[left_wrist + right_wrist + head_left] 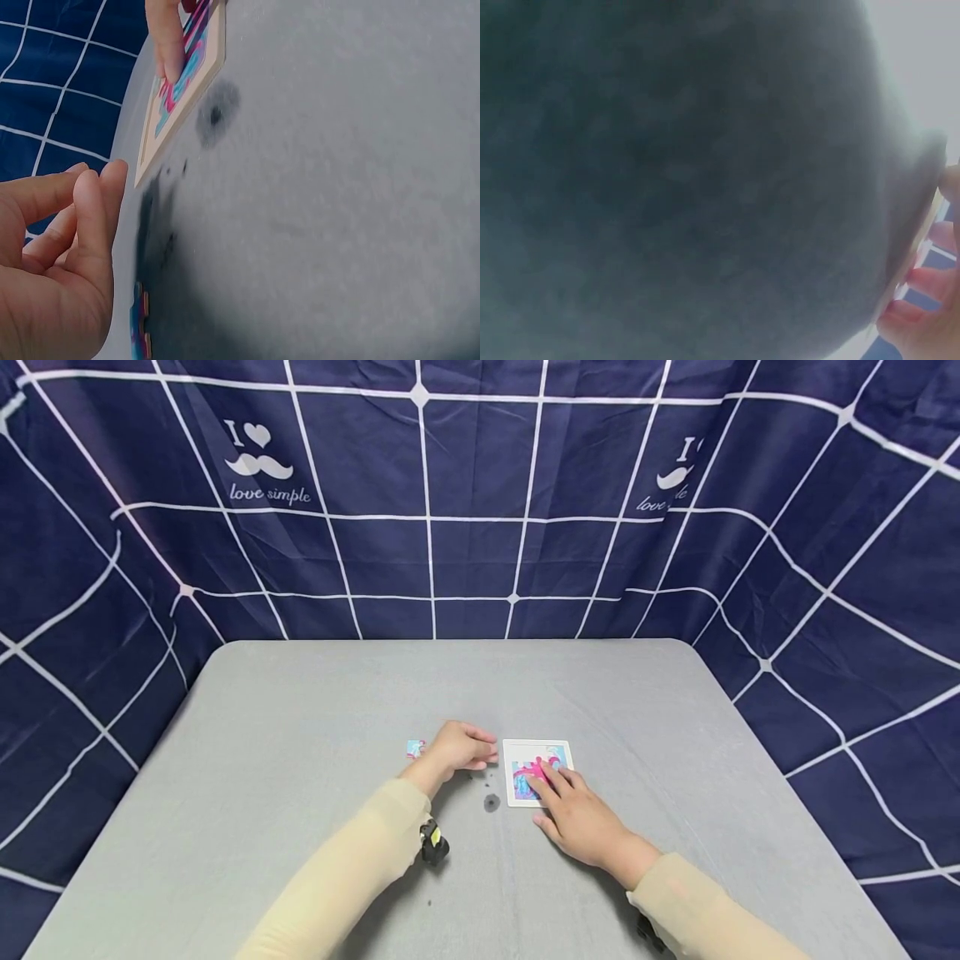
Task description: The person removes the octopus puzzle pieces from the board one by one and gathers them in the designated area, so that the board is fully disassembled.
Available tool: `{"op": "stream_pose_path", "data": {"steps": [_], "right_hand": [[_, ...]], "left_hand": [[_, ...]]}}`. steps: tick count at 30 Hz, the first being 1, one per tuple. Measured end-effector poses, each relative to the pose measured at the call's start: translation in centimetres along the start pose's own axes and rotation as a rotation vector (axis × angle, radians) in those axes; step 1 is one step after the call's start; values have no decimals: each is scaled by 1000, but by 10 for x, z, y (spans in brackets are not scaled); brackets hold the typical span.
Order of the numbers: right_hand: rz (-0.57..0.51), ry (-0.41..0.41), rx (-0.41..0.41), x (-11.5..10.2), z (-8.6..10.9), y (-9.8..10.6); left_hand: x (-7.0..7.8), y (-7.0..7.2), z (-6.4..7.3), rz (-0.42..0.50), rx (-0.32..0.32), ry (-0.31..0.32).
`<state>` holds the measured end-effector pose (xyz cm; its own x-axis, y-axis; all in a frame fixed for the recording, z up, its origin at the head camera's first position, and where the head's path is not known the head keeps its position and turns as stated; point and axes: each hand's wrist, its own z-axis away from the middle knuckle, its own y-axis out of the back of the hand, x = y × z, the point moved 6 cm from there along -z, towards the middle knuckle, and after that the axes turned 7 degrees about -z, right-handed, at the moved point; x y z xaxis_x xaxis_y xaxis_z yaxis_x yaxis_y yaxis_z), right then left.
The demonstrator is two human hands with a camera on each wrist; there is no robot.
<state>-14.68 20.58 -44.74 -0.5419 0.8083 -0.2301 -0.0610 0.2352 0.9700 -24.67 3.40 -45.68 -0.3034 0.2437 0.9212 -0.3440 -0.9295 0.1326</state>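
A square jigsaw puzzle board (522, 749) with a pale frame lies on the table, partly filled with pink, blue and purple pieces. My right hand (585, 821) rests on it, its extended fingers touching the picture and covering part of it. Just left of the board hovers my left hand (459, 749), fingers bent with their tips close together. Nothing shows between those fingertips in the left wrist view. Beyond that hand lie loose puzzle pieces (416, 748), partly hidden by it. Only some fingers (930, 283) at the board's edge appear in the right wrist view.
A grey cloth covers the table (315, 727). Dark spots (491, 802) mark it between the hands. Navy curtains (472, 460) with white grid lines stand behind the table and at both sides.
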Motion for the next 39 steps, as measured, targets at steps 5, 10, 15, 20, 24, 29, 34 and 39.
{"op": "stream_pose_path", "data": {"steps": [5, 10, 15, 20, 24, 29, 34, 39], "right_hand": [[-8, 8, 34, -1, 1, 1], [-12, 40, 103, -2, 3, 3], [-16, 42, 99, -1, 3, 2], [-21, 19, 75, 1, 3, 1], [-3, 28, 85, 0, 3, 1], [-13, 7, 81, -3, 2, 3], [-26, -37, 50, -4, 1, 2], [-24, -49, 59, -5, 2, 1]], "left_hand": [[1, -7, -1, -6, -8, -1], [3, -13, -2, 11, -17, 7], [6, -20, -4, 20, -17, -3], [10, -27, -6, 11, -11, -25], [13, -33, -7, 2, -6, -35], [17, -42, -9, 32, -16, -38], [18, -49, -13, 60, -21, -41], [20, -55, -16, 47, -28, -62]]}}
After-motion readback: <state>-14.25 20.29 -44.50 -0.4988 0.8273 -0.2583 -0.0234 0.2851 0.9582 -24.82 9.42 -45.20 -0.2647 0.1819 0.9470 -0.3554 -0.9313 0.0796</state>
